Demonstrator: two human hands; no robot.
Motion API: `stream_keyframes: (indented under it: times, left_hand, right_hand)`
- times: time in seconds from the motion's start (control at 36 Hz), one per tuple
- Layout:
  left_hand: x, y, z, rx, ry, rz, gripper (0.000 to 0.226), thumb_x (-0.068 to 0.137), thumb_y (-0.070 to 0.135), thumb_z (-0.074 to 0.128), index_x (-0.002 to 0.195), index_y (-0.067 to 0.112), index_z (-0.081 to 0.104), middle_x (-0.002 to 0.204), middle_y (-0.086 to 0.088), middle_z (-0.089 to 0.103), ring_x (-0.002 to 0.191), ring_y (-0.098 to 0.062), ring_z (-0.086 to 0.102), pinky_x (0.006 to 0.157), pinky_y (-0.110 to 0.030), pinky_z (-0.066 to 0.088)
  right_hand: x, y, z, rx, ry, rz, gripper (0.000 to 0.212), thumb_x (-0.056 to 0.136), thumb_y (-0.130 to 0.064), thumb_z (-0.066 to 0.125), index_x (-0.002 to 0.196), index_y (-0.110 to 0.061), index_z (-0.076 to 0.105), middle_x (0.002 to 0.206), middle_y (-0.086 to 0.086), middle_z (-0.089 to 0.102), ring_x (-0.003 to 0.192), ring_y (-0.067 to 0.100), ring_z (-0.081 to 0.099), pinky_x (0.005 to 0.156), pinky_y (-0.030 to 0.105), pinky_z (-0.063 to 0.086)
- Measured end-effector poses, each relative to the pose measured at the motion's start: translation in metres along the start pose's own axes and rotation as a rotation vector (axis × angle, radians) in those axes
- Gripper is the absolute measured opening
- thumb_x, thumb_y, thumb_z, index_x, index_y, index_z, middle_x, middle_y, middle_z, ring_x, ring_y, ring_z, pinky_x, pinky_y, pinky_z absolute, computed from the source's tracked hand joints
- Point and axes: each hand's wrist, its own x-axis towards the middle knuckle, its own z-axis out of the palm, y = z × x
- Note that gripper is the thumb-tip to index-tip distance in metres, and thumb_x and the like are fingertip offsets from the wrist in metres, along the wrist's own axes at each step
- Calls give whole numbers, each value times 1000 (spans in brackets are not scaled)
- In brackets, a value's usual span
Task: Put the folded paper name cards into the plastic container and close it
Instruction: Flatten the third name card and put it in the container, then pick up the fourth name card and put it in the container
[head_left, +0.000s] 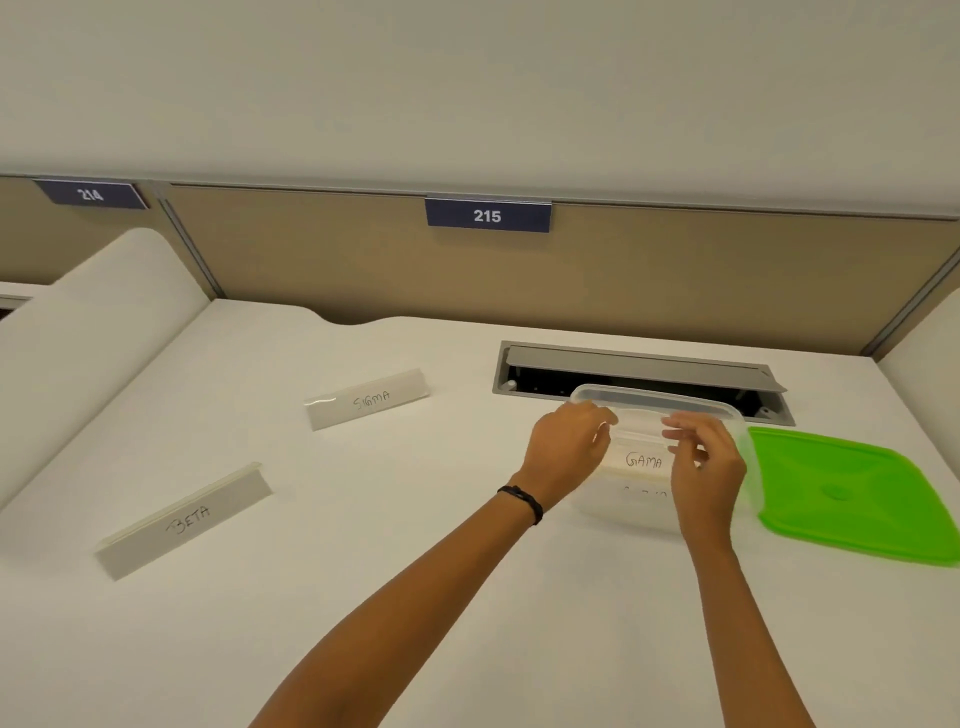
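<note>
A clear plastic container (654, 400) stands on the white desk at the right, lid off. Over its opening, my left hand (566, 447) and my right hand (706, 467) each pinch one end of a folded white name card marked GAMA (641, 457). Faint writing from another card shows through the container's front wall, below the GAMA card. The green lid (852, 499) lies flat just right of the container. Two more folded cards stand on the desk to the left: SIGMA (366, 399) farther back and BETA (184, 519) nearer the front.
A grey cable hatch (639, 371) with its flap raised sits in the desk right behind the container. A beige partition with number plates 214 (91, 194) and 215 (487, 214) closes the back. A white curved divider (93, 322) borders the desk's left side.
</note>
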Motion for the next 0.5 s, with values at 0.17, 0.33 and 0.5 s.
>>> stream_keyframes:
  times: [0.17, 0.33, 0.5]
  left_hand:
    - [-50, -65, -38, 72, 18, -114, 24, 95, 22, 45, 112, 20, 62, 118, 1, 65, 106, -19, 58, 80, -29, 48]
    - [-106, -137, -87, 149, 88, -327, 21, 92, 21, 49, 107, 25, 63, 115, 7, 65, 109, -15, 58, 84, -28, 45]
    - [-166, -205, -137, 153, 79, -571, 24, 92, 19, 51, 113, 23, 62, 121, 2, 63, 114, -19, 57, 92, -33, 44]
  right_hand:
    - [-52, -25, 29, 57, -95, -50, 28, 86, 16, 44, 86, 2, 68, 95, 17, 66, 76, 25, 64, 66, 7, 49]
    - [-117, -31, 56, 121, -283, -63, 38, 82, 20, 45, 84, -10, 67, 91, -1, 61, 76, 13, 64, 66, 6, 46]
    - [-183, -23, 82, 43, -467, 38, 43, 83, 16, 46, 85, -24, 64, 93, -8, 60, 81, 7, 65, 70, 8, 47]
